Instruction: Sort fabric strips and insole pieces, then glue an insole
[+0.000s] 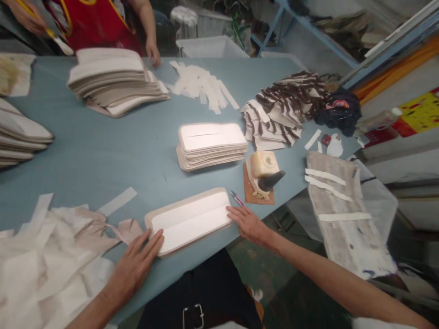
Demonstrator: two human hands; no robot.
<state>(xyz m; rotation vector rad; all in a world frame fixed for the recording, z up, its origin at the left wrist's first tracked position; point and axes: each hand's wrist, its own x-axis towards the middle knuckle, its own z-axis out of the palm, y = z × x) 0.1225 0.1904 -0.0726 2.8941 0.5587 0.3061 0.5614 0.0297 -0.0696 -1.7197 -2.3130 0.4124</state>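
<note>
A long white panel with rounded corners and a beige border (192,222) lies flat at the table's near edge. My left hand (139,256) rests on its left end, fingers stretched out. At the other end, the extended fingers of my right hand (248,224) touch the panel's right edge. Just above them lies a small pair of pink-handled thread snips (237,198). Behind the panel stands a stack of similar panels (212,142). A cream glue pot with a dark nozzle (263,169) sits on a brown board right of the stack.
White scraps and peeled strips (51,260) heap at the left. Taller panel stacks (113,80) stand at the back, near a person in a red apron (99,27). White strips (202,87), dark-and-beige pieces (281,107) and a stained hanging cloth (343,214) lie further right.
</note>
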